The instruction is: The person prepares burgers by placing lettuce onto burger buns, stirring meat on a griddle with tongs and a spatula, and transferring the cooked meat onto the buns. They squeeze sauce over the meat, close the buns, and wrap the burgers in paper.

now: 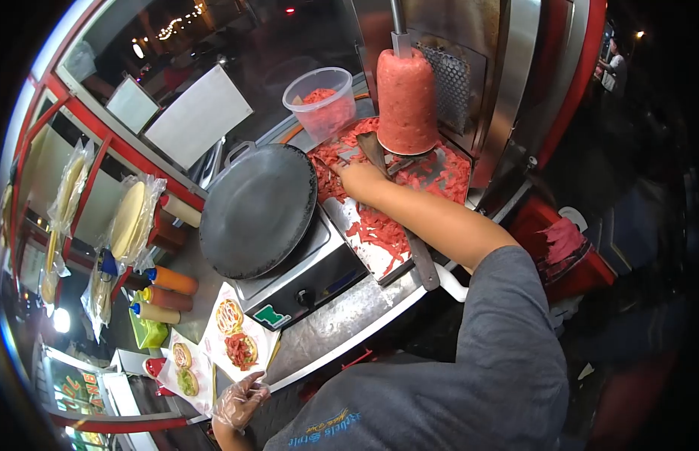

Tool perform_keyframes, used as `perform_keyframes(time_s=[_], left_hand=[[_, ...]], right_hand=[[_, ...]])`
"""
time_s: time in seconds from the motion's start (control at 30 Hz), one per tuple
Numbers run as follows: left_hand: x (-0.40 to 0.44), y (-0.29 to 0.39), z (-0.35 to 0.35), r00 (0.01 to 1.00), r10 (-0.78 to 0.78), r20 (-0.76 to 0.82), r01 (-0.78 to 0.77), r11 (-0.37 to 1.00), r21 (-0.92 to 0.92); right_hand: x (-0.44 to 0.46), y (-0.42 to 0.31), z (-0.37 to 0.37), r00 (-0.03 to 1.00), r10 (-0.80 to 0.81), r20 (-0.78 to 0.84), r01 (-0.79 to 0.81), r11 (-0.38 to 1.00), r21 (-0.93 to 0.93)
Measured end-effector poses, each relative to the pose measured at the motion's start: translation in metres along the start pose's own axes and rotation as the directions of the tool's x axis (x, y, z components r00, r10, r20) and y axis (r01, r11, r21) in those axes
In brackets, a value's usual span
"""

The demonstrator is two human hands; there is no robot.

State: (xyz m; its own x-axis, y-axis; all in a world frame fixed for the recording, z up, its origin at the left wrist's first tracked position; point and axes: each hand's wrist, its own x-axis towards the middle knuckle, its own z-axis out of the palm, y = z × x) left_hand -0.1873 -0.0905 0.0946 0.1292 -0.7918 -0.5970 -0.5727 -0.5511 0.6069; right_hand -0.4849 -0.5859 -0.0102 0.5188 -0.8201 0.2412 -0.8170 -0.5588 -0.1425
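Silvery metal shows along the bare front of the table (327, 325), which carries everything in hand. The tray (378, 261) at its far right is strewn with sliced red meat (379, 234), lying nearly to the near edge; a sweep towards the body could push scraps over. The black pan (258, 210) sits wide on its burner box (308, 279), overhanging it, so a knock at its rim might shift it; whether it is hot cannot be seen. Above the tray stands the cone of meat (407, 105) on its upright rod, close to the reaching arm, where a careless elbow could brush it. The paper sheet (215, 342) lies near the table's edge, bearing an open bun (229, 316), one half heaped with red meat; a tug on its corner could tip that loose topping off. The knife (427, 275) juts out past the tray beneath the right forearm, and a dropped arm could knock it down.

The right hand (358, 181) reaches into the sliced meat, its fingertips too buried to tell its grip. The gloved left hand (241, 398) has fingers partly curled beside the sheet's lower corner; I cannot tell whether they pinch it.
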Motion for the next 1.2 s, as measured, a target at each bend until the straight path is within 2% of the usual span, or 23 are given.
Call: perform_keyframes(time_s=[0.13,0.2,0.27,0.33,0.43,0.47,0.5,0.53,0.57,0.6,0.63,0.67,0.73,0.8,0.87,0.93,1.0,1.03,1.07,1.1,1.13,1.17,1.2], left_hand=[[0.001,-0.024,0.002,0.999,0.036,-0.023,-0.038,0.990,-0.137],[-0.001,-0.052,-0.001,0.992,0.117,-0.052,-0.126,0.969,-0.213],[0.003,-0.110,-0.011,0.981,0.155,-0.115,-0.191,0.867,-0.461],[-0.005,-0.151,-0.021,0.934,0.014,-0.358,-0.229,0.791,-0.567],[-0.014,-0.203,-0.036,0.711,-0.167,-0.684,-0.328,0.781,-0.531],[-0.021,-0.211,-0.043,0.636,-0.270,-0.723,-0.323,0.758,-0.567],[-0.028,-0.225,-0.051,0.620,-0.192,-0.760,-0.402,0.755,-0.519],[-0.039,-0.238,-0.061,0.591,-0.124,-0.797,-0.469,0.751,-0.465],[-0.047,-0.233,-0.074,0.548,-0.246,-0.800,-0.335,0.811,-0.479],[-0.052,-0.247,-0.080,0.507,-0.281,-0.815,-0.407,0.755,-0.514],[-0.053,-0.272,-0.088,0.433,-0.208,-0.877,-0.412,0.820,-0.398],[-0.055,-0.293,-0.092,0.328,-0.197,-0.924,-0.366,0.875,-0.317],[-0.051,-0.321,-0.110,0.326,-0.319,-0.890,-0.506,0.737,-0.449],[-0.032,-0.348,-0.120,0.196,-0.243,-0.950,-0.467,0.829,-0.308],[0.011,-0.415,-0.113,0.120,-0.020,-0.993,-0.568,0.818,-0.085],[-0.004,-0.404,-0.121,0.370,0.113,-0.922,0.028,0.991,0.133],[0.005,-0.396,-0.128,0.526,0.036,-0.849,-0.121,0.992,-0.033],[0.011,-0.391,-0.129,0.598,0.012,-0.801,-0.186,0.975,-0.124],[0.018,-0.388,-0.130,0.560,0.097,-0.822,-0.125,0.992,0.032],[0.024,-0.386,-0.132,0.531,0.189,-0.826,-0.056,0.981,0.188],[0.029,-0.385,-0.134,0.507,0.283,-0.814,0.019,0.940,0.339],[0.037,-0.390,-0.130,0.451,0.319,-0.833,0.043,0.925,0.377],[0.052,-0.405,-0.126,0.452,0.268,-0.851,-0.162,0.963,0.217]], right_hand=[[-0.006,-0.006,-0.044,0.997,0.026,0.075,-0.030,0.998,0.048],[-0.014,-0.004,-0.064,0.997,0.081,0.013,-0.082,0.989,0.121],[-0.023,0.000,-0.077,0.989,0.078,-0.123,-0.054,0.981,0.189],[-0.024,0.009,-0.078,0.983,0.077,-0.169,-0.051,0.987,0.152],[-0.030,0.004,-0.105,0.977,0.183,-0.111,-0.142,0.941,0.306],[-0.032,-0.010,-0.125,0.965,0.257,-0.044,-0.224,0.903,0.366],[-0.028,-0.004,-0.123,0.975,0.167,-0.144,-0.130,0.963,0.238],[-0.029,-0.005,-0.127,0.971,0.132,-0.198,-0.063,0.945,0.320],[-0.036,-0.045,-0.162,0.971,0.226,-0.075,-0.177,0.895,0.410],[-0.034,-0.044,-0.158,0.980,0.065,-0.188,0.025,0.897,0.442],[-0.033,-0.066,-0.167,0.991,0.135,-0.015,-0.099,0.790,0.606],[-0.038,-0.108,-0.174,0.991,0.132,0.015,-0.095,0.624,0.776],[-0.034,-0.152,-0.180,0.991,0.100,0.091,-0.135,0.661,0.739],[-0.040,-0.220,-0.169,0.987,0.030,0.160,-0.142,0.633,0.761],[-0.056,-0.304,-0.162,0.974,-0.004,0.226,-0.172,0.633,0.755],[-0.063,-0.372,-0.127,0.937,-0.222,0.270,-0.064,0.650,0.757],[-0.074,-0.440,-0.073,0.895,-0.368,0.253,0.112,0.733,0.671],[-0.080,-0.480,-0.056,0.838,-0.369,0.401,0.043,0.779,0.625],[-0.091,-0.521,-0.042,0.785,-0.507,0.356,0.137,0.702,0.699],[-0.097,-0.553,-0.019,0.712,-0.528,0.464,0.020,0.675,0.738],[-0.103,-0.579,0.007,0.673,-0.604,0.428,0.061,0.621,0.781],[-0.109,-0.605,0.021,0.635,-0.650,0.417,0.113,0.612,0.782],[-0.112,-0.620,0.053,0.590,-0.686,0.425,0.157,0.614,0.773]])
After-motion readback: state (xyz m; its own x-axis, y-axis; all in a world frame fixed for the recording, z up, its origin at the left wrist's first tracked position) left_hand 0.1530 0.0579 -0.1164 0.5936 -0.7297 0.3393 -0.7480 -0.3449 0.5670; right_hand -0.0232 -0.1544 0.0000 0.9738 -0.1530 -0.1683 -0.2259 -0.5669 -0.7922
